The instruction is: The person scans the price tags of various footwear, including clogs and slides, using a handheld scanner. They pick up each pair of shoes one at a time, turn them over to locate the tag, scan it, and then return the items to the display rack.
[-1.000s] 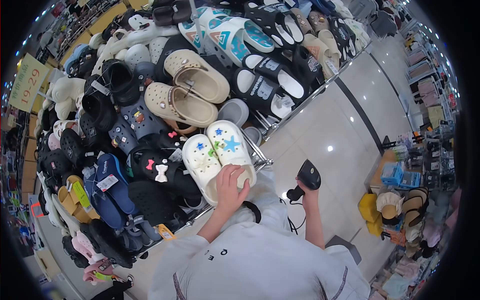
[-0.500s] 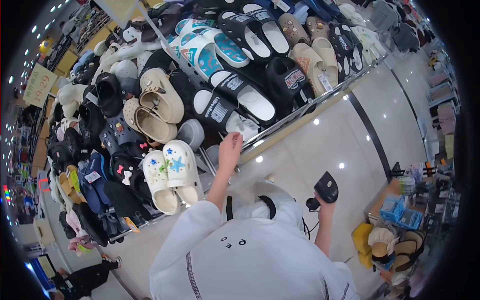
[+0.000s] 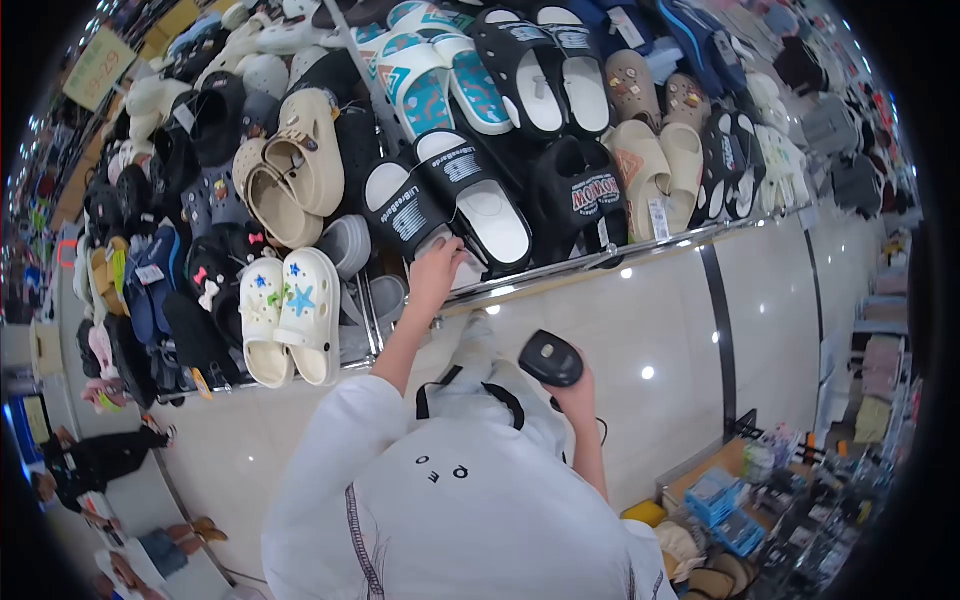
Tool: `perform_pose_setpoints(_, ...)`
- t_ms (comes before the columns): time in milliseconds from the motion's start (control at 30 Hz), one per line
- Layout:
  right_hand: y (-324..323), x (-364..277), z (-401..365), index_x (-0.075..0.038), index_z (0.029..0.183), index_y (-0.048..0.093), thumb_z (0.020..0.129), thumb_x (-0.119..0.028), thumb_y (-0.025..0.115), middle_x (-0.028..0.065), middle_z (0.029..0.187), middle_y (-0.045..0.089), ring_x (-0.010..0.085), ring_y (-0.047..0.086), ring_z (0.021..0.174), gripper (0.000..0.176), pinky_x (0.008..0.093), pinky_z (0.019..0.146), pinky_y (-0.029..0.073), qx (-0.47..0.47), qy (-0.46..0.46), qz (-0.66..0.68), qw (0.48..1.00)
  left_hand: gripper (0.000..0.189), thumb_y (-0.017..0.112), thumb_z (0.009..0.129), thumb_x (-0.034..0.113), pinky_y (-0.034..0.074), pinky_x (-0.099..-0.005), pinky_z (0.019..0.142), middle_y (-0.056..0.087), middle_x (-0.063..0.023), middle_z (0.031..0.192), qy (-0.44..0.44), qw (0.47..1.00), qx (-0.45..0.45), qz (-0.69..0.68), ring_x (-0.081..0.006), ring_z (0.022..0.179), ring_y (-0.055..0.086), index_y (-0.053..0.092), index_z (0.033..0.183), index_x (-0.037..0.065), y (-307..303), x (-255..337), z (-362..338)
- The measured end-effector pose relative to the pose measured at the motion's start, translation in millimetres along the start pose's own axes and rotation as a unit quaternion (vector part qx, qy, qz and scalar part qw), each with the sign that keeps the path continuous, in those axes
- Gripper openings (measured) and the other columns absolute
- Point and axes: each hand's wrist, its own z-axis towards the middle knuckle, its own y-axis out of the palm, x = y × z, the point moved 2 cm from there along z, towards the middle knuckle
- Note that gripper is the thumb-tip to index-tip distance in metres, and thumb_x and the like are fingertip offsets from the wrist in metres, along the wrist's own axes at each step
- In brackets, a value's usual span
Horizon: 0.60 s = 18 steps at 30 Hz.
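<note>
My left hand (image 3: 437, 272) is at the heel end of a black slide sandal with a white footbed (image 3: 405, 208), at the front edge of the display. Its fingers are pinched on a white paper-like piece (image 3: 472, 268) lying there; whether this is a tag cannot be made out. The matching black slide (image 3: 478, 200) lies just to the right. My right hand (image 3: 574, 388) is closed around a black handheld barcode scanner (image 3: 551, 358), held over the floor in front of my body, with a cable hanging below.
A metal rail (image 3: 560, 270) borders the display. White clogs with star charms (image 3: 290, 315) and beige clogs (image 3: 292, 165) lie left; beige slides (image 3: 640, 175) lie right. A stand of goods (image 3: 725, 505) is at lower right. Two people (image 3: 105, 465) are at lower left.
My left hand has moved onto the slide's heel and the white piece there. The right hand has brought the scanner inward and turned it toward the display. The camera view has turned.
</note>
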Motion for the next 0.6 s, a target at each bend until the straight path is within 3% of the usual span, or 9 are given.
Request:
perform_pose_setpoints(233, 32.4, -41.5, 60.8, -0.007, 0.113, 0.046, 0.057, -0.006, 0.073, 0.0144, 0.092, 0.062, 0.0260, 0.062, 0.086, 0.062, 0.0315, 0.074, 0.047, -0.028, -0.077, -0.151, 0.985, 0.020, 0.055, 0.079, 0.026, 0.045, -0.0382, 0.057, 0.057, -0.0102, 0.075, -0.023, 0.999, -0.011, -0.029, -0.0296, 0.068, 0.057, 0.059, 0.075, 0.007, -4.5, 6.4, 19.1)
perform_pose_setpoints(300, 39.9, -48.9, 77.9, -0.006, 0.114, 0.045, 0.058, -0.004, 0.073, 0.0150, 0.092, 0.062, 0.0261, 0.061, 0.087, 0.062, 0.0308, 0.073, 0.047, -0.041, -0.075, -0.186, 0.979, 0.020, 0.055, 0.079, 0.026, 0.046, -0.0375, 0.058, 0.057, -0.0098, 0.076, -0.031, 0.999, -0.015, -0.013, -0.0284, 0.069, 0.058, 0.058, 0.076, 0.007, -7.3, 9.9, 21.7)
perform_pose_setpoints(400, 52.9, -61.7, 100.6, -0.011, 0.115, 0.044, 0.060, -0.011, 0.071, 0.0155, 0.088, 0.062, 0.0332, 0.060, 0.081, 0.061, 0.0372, 0.066, 0.047, -0.048, -0.147, -0.195, 0.969, 0.022, 0.054, 0.079, 0.027, 0.048, -0.0374, 0.057, 0.057, -0.0097, 0.075, 0.005, 0.999, -0.033, 0.025, -0.0280, 0.068, 0.059, 0.057, 0.075, 0.006, -5.2, 10.1, 24.9)
perform_pose_setpoints(500, 62.1, -67.7, 114.3, -0.012, 0.116, 0.043, 0.060, -0.012, 0.071, 0.0157, 0.083, 0.062, 0.0341, 0.060, 0.078, 0.063, 0.0380, 0.064, 0.046, -0.063, -0.123, -0.304, 0.943, 0.022, 0.055, 0.079, 0.027, 0.048, -0.0374, 0.056, 0.057, -0.0101, 0.075, -0.003, 0.999, -0.031, 0.012, -0.0285, 0.067, 0.059, 0.057, 0.075, 0.005, -7.2, 10.3, 22.6)
perform_pose_setpoints(600, 66.8, -68.3, 119.1, -0.013, 0.116, 0.042, 0.060, -0.012, 0.070, 0.0153, 0.081, 0.062, 0.0341, 0.060, 0.076, 0.063, 0.0387, 0.064, 0.046, -0.042, -0.127, -0.287, 0.949, 0.023, 0.055, 0.079, 0.027, 0.047, -0.0374, 0.056, 0.057, -0.0109, 0.075, -0.014, 1.000, -0.011, -0.008, -0.0286, 0.067, 0.059, 0.057, 0.076, 0.005, -7.5, 10.2, 20.9)
